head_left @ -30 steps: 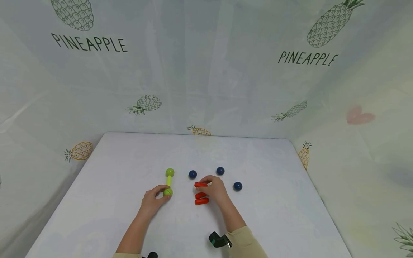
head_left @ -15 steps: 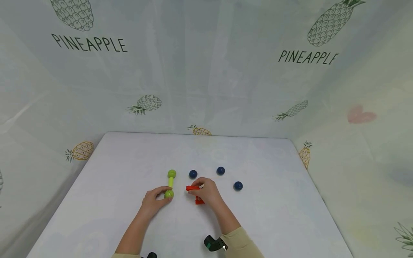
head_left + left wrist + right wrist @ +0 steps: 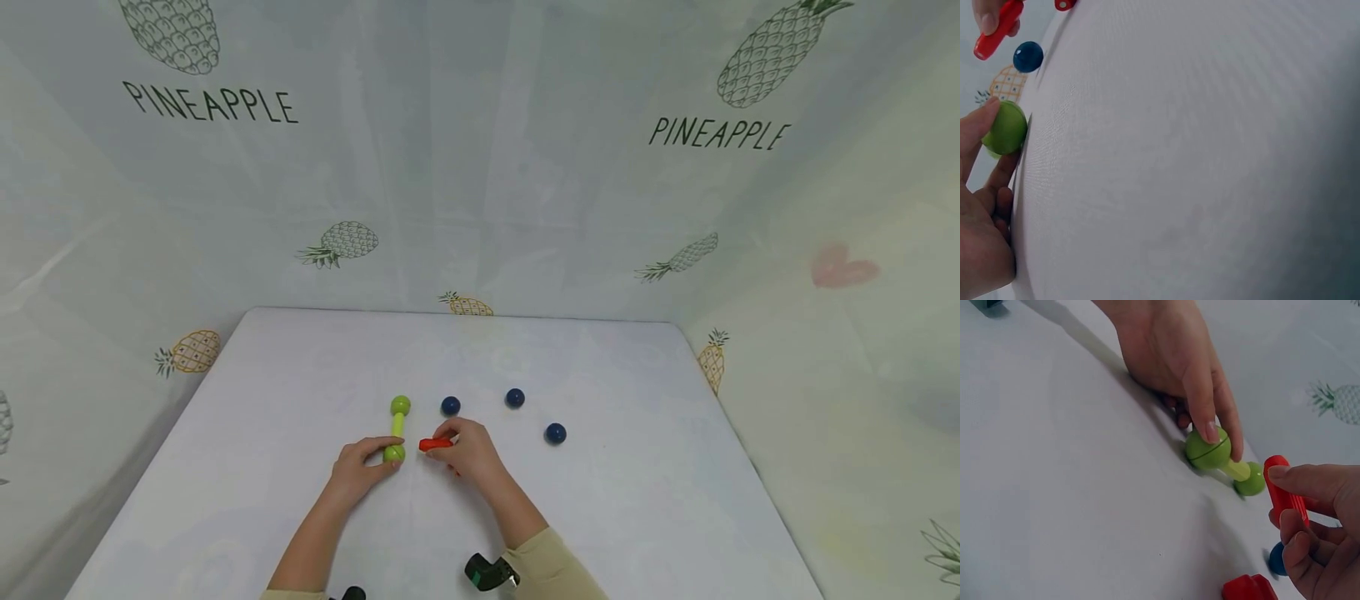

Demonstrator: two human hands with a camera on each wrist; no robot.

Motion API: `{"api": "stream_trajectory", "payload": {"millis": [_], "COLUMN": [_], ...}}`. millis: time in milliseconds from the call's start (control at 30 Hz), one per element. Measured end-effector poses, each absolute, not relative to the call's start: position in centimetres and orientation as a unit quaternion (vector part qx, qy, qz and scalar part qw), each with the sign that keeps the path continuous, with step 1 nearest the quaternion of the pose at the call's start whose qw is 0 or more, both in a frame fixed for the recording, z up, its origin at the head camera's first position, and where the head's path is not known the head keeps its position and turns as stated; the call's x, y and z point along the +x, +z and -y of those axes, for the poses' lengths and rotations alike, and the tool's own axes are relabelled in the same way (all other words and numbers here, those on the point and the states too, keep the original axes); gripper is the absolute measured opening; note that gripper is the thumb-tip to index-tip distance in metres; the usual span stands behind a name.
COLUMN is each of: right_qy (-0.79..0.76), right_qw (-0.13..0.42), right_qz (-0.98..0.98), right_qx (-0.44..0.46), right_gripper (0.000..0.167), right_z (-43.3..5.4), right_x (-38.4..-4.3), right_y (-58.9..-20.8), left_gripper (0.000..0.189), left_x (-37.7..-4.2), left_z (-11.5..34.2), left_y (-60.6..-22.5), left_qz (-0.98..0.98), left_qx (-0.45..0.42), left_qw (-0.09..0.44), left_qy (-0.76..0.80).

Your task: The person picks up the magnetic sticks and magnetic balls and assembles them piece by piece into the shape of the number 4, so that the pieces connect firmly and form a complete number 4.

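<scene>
My left hand (image 3: pixel 357 472) pinches the near ball (image 3: pixel 393 453) of a dumbbell-shaped piece, two green balls joined by a yellow-green rod (image 3: pixel 398 426), lying on the table. Its thumb and a finger lie on either side of that ball in the right wrist view. Just to the right, my right hand (image 3: pixel 471 451) pinches a red rod (image 3: pixel 436 444) between thumb and fingers, one end pointing toward the dumbbell piece. The rod is apart from the green balls. More red rods (image 3: pixel 1249 588) lie on the table under the right hand, mostly hidden in the head view.
Three dark blue balls lie beyond the right hand: one ball (image 3: pixel 451 406) near the dumbbell piece, another ball (image 3: pixel 515 398) farther right, and a third ball (image 3: pixel 556 433) at the right. The white table (image 3: pixel 315 350) ends against a pineapple-print cloth (image 3: pixel 480 183).
My right hand has carried the red rod left and slightly nearer, away from above the other red rods and toward the green piece. The left hand has shifted very little.
</scene>
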State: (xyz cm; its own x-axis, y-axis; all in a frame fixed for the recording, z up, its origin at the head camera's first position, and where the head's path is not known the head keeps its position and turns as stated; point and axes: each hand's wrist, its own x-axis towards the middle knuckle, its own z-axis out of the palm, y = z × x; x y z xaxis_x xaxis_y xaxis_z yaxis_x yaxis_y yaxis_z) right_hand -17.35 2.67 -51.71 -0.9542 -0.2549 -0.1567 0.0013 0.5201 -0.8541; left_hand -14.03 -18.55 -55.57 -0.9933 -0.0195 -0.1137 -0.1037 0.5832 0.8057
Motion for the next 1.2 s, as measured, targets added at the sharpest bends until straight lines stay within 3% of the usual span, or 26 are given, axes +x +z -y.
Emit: {"api": "stream_trajectory", "payload": {"millis": [1200], "right_qy": [-0.433], "right_qw": [0.138], "right_qz": [-0.883], "right_qx": [-0.115], "right_gripper": [0.016], "right_z": [-0.4], "right_x": [-17.4], "right_y": [-53.1], "left_gripper": [0.031], "left_x": [-13.9], "left_z": [18.7], "left_y": [-55.5], "left_qz": [-0.879], "left_qx": [-0.033], "left_qw": [0.045], "left_qy": [0.473]}}
